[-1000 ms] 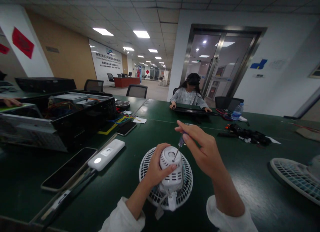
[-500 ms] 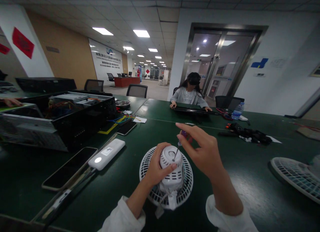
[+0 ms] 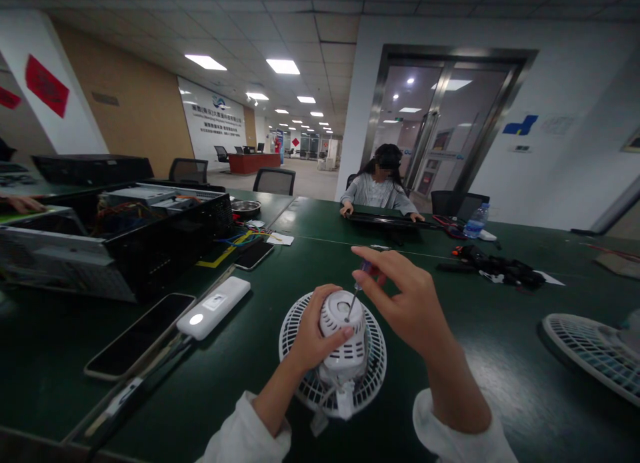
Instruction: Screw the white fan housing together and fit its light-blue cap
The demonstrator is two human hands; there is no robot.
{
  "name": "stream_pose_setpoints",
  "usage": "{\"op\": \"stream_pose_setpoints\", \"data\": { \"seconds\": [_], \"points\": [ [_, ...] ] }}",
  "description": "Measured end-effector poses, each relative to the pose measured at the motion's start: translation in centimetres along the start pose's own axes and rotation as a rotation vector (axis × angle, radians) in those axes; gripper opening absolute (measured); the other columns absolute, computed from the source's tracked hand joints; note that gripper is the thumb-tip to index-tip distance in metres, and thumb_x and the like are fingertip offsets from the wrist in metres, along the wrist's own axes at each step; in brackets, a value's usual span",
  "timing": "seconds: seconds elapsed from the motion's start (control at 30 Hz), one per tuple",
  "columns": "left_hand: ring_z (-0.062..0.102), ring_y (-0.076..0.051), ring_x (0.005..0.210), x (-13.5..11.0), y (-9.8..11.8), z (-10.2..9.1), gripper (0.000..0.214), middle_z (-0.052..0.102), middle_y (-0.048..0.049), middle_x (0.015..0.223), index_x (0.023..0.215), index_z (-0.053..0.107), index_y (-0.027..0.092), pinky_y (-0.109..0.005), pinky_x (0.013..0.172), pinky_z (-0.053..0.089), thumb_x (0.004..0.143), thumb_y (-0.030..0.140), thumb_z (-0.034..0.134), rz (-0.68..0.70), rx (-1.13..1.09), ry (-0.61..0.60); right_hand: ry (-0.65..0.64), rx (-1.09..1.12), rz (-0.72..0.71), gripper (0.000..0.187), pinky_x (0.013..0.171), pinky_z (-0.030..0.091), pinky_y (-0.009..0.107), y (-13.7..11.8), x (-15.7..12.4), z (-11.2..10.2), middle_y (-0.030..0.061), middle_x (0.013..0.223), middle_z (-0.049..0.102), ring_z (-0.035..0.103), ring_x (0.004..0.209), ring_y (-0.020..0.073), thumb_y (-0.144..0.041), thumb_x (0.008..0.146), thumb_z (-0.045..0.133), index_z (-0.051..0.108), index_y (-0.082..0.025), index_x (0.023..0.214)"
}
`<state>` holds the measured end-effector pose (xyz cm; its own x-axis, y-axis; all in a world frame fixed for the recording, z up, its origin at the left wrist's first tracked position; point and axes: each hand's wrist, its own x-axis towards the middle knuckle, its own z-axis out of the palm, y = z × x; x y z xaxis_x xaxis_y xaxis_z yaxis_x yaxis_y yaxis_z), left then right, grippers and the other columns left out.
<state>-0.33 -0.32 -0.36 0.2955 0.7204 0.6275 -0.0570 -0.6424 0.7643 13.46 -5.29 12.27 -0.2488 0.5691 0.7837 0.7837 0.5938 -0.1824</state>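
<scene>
A white fan (image 3: 342,366) lies grille-down on the green table, its slotted motor housing facing up. My left hand (image 3: 314,333) wraps round the housing from the left, thumb across its near side and fingers over the far side. Between the thumb and fingers of my right hand (image 3: 405,293) is a screwdriver (image 3: 355,295) with a purple handle, partly hidden by the fingers. The shaft slants down to the left, and its tip meets a small hole on top of the housing. A short cable with a plug hangs at the fan's near edge.
Left of the fan lie a white power bank (image 3: 215,308), a large phone (image 3: 140,335) and a smaller phone (image 3: 254,256). An opened computer case (image 3: 170,250) stands beyond them. Another fan grille (image 3: 590,346) is at right. Across the table a person (image 3: 377,186) holds a dark panel (image 3: 385,221).
My right hand has shifted very slightly, with the screwdriver tip still on the same spot. The left hand and the fan stay put.
</scene>
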Motion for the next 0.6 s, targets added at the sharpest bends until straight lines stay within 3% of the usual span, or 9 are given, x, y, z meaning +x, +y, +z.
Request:
{"op": "stream_pose_setpoints", "data": {
  "seconds": [0.13,0.3,0.47,0.6],
  "points": [
    [0.048,-0.026,0.106,0.00,-0.06,0.01,0.050,0.049,-0.0079,0.113,0.115,0.044,0.019,-0.040,0.093,0.036,0.072,0.039,0.062,-0.007,0.004,-0.004,-0.025,0.049,0.018,0.030,0.061,0.047,0.026,0.06,-0.01,-0.08,0.0042,0.087,0.066,0.057,0.068,0.0129,-0.017,0.084,0.048,0.056,-0.016,0.114],
    [0.047,-0.027,0.107,0.01,-0.10,0.04,0.050,0.049,-0.0085,0.113,0.115,0.044,0.019,-0.041,0.094,0.036,0.072,0.040,0.061,0.008,0.007,0.003,0.054,-0.042,-0.020,0.019,0.064,0.047,0.029,0.12,0.03,0.25,0.0037,0.077,0.065,0.058,0.071,0.0155,-0.024,0.084,0.054,0.062,-0.016,0.100],
    [0.049,-0.027,0.106,-0.04,-0.22,0.01,0.051,0.051,-0.0086,0.112,0.115,0.045,0.019,-0.042,0.093,0.037,0.072,0.041,0.062,-0.003,-0.001,0.008,-0.018,0.060,0.010,0.028,0.065,0.049,0.028,0.18,0.00,0.01,0.0038,0.086,0.066,0.061,0.075,0.0149,-0.019,0.086,0.045,0.056,-0.019,0.112],
    [0.049,-0.027,0.105,-0.10,-0.29,0.01,0.052,0.050,-0.0085,0.112,0.115,0.045,0.020,-0.041,0.092,0.038,0.071,0.042,0.063,-0.003,-0.009,0.012,0.046,-0.027,0.006,0.014,0.061,0.048,0.028,0.31,0.00,-0.05,0.0030,0.074,0.065,0.058,0.064,0.0149,-0.027,0.083,0.054,0.062,-0.019,0.092]
  ]
}}
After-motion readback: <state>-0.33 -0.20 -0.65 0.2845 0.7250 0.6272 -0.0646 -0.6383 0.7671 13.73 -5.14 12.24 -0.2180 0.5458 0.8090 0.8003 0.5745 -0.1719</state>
